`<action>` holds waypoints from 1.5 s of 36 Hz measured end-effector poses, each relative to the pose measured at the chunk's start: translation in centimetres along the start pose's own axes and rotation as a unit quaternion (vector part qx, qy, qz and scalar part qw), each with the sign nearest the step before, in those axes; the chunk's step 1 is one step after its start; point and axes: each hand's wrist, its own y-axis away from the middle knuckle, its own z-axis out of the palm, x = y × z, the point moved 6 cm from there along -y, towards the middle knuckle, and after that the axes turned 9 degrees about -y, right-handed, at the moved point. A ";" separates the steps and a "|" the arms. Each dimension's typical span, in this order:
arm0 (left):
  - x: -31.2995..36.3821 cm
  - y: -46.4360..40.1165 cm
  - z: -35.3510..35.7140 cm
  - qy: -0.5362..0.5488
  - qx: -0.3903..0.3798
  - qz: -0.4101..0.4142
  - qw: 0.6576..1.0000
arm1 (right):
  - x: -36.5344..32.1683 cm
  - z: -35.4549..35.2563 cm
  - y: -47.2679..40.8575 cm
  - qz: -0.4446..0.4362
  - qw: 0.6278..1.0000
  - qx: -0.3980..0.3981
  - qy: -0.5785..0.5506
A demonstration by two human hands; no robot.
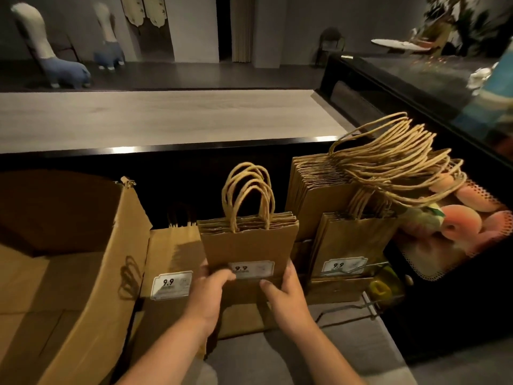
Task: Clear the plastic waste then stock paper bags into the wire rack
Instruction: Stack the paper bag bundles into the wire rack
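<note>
A small stack of brown paper bags [249, 243] with twine handles stands upright in the middle, a "9.9" label on its front. My left hand [213, 287] grips its lower left edge and my right hand [286, 287] grips its lower right edge. To the right, the wire rack [369, 304] holds labelled bags [349, 245] in front and a taller, thick row of bags [311, 184] behind, their handles fanned out. Another labelled bag pile [172, 262] leans at the left. No plastic waste is visible.
An open cardboard box [83, 273] fills the left. A black counter ledge [166, 151] runs behind the bags, with a pale wooden top [166, 115] beyond. At right sits a dark display case [416, 87] and peaches [460, 223] in foam netting.
</note>
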 end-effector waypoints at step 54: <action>4.1 2.9 15.8 -0.104 -0.133 0.170 0.971 | -0.5 -14.4 -0.1 0.079 0.820 -0.010 0.566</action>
